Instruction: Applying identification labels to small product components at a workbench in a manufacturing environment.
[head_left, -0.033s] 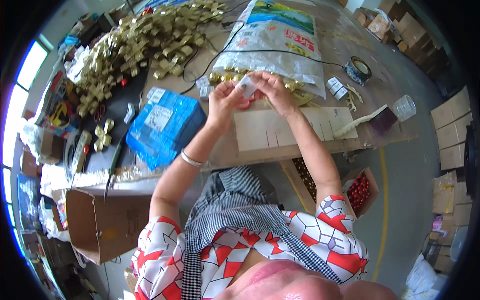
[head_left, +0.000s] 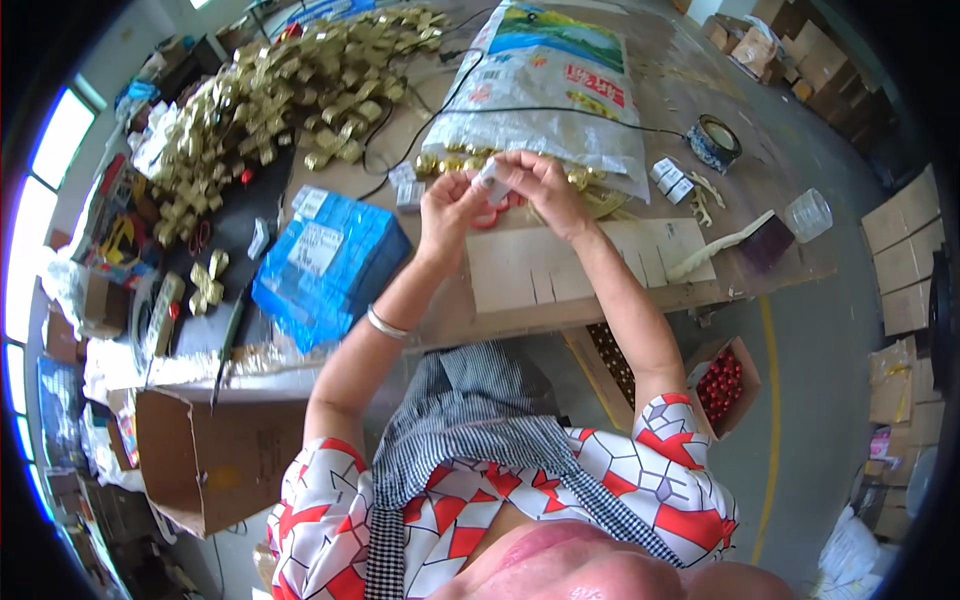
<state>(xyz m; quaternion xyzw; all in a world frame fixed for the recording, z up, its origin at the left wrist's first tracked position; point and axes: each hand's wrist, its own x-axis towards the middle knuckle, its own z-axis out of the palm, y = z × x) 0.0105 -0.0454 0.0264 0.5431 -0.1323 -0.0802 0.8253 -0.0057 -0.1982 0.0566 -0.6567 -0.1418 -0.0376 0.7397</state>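
Observation:
Over the near side of the table, both hands come together on a small white tag-like piece (head_left: 489,179) with a dark spot on it. My left hand (head_left: 447,208) pinches its left side between thumb and fingers. From the other side, my right hand (head_left: 552,197) grips the piece with bent fingers; its exact kind is too small to tell. Just below the hands lie red-orange handles (head_left: 487,214), probably of scissors, partly hidden. Shiny gold balls (head_left: 450,161) spill from the mouth of a white printed woven sack (head_left: 540,125) right behind my hands.
A blue-wrapped package (head_left: 335,255) sits left of my forearm; gold ribbon bows (head_left: 290,90) pile behind it. A slotted pale board (head_left: 600,262), brush (head_left: 755,245), tape roll (head_left: 713,143) and clear cup (head_left: 808,214) lie rightward. A black cable (head_left: 560,104) crosses the sack. Below stands a box of red balls (head_left: 722,385).
The white piece shows a little narrower between my fingers, and both hands have shifted slightly. The objects on the table keep their places.

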